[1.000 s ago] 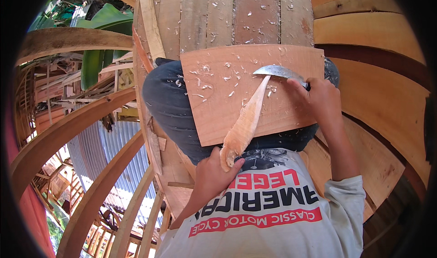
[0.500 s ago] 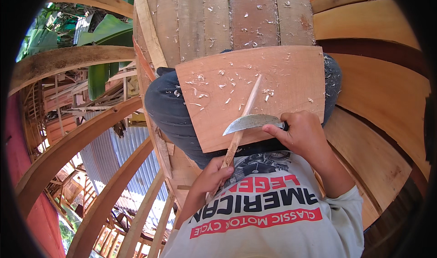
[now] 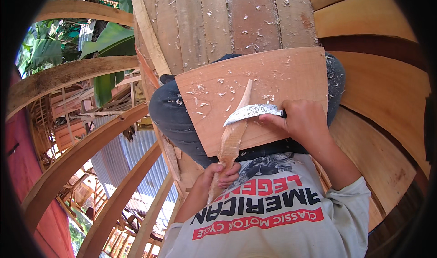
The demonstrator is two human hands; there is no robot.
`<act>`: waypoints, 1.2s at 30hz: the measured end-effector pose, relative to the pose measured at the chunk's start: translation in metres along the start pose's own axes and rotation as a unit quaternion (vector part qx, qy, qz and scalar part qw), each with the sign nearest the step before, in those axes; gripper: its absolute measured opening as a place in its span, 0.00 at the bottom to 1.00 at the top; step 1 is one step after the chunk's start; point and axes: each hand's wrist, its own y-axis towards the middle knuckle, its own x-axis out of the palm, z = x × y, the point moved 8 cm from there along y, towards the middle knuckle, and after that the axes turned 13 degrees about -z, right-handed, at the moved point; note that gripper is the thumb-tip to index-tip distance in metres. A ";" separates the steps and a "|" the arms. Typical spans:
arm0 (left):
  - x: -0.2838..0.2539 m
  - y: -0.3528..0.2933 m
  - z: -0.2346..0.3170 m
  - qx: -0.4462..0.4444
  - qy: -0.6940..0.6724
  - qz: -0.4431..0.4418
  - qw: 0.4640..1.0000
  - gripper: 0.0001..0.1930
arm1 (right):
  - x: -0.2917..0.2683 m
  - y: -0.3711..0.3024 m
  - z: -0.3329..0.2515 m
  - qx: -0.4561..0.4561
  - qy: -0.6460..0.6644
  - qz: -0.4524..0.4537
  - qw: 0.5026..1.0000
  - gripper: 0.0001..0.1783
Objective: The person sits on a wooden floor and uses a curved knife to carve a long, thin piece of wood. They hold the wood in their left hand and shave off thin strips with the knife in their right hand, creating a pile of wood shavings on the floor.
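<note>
At frame centre, one left hand is clamping one wooden stick; one right hand is clamping one curved knife over one board, its edges free.

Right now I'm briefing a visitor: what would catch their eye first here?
The curved blade in the right hand, laid across a thin wooden stick that the left hand grips at its lower end. Beneath lies a flat board on the lap, strewn with shavings.
</note>
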 end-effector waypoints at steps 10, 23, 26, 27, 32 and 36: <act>-0.001 0.002 -0.004 -0.033 -0.019 -0.028 0.999 0.23 | -0.006 0.011 0.008 0.003 -0.030 0.049 0.998 0.42; -0.015 0.008 -0.019 -0.053 0.017 -0.051 0.997 0.24 | -0.045 -0.020 0.031 0.087 -0.038 0.072 0.993 0.39; -0.012 0.010 -0.017 -0.076 0.023 -0.050 0.996 0.24 | -0.009 -0.021 0.010 0.048 -0.021 0.019 0.998 0.36; -0.013 0.011 -0.016 -0.078 0.023 -0.052 0.995 0.24 | -0.002 -0.022 0.008 0.047 -0.017 0.000 0.999 0.35; -0.012 0.009 -0.017 -0.070 -0.008 -0.039 0.997 0.24 | -0.036 -0.004 0.046 0.136 -0.015 0.054 0.989 0.36; -0.023 0.009 -0.019 -0.084 -0.027 -0.096 0.991 0.23 | -0.056 -0.009 0.067 0.160 -0.024 0.078 0.984 0.38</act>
